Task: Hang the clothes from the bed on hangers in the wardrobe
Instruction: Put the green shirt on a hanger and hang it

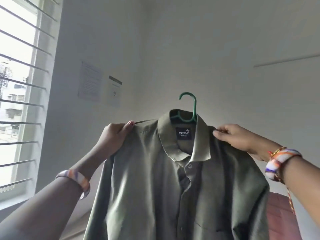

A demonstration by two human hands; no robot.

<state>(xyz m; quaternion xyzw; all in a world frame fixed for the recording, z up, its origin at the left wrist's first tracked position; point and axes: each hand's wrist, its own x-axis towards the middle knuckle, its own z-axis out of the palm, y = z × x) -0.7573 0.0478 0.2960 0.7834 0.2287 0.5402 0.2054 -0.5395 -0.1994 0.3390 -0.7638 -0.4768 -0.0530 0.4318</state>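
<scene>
**Shirt held up on hanger by both shoulders**

The olive-green shirt (155, 179) fills the lower centre of the view, held upright in the air in front of a pale wall (190, 49). It faces the camera, collar on top, placket buttoned below the collar, with a dark label reading "NO FUSS" (183, 133) visible inside the neck. The fabric hangs in loose vertical folds; its lower edge runs out of view.

The left hand (115, 135) grips the shirt's shoulder seam on the left of the view: fingers curled round the fabric edge, thumb laid along the top of the seam. The right hand (233, 136) pinches the opposite shoulder between thumb and curled fingers. Each wrist carries a striped bangle (281, 163); threads are also tied at the right wrist.

The green plastic hanger (189, 108) sits inside the shirt. Only its hook and neck show, rising out of the collar opening, hook open to the left, not hung on anything.

A barred window (19, 101) stands at far left. Two paper notices (90, 81) are fixed to the wall beside it. A reddish-brown surface (278, 217) shows at lower right, behind the shirt
</scene>
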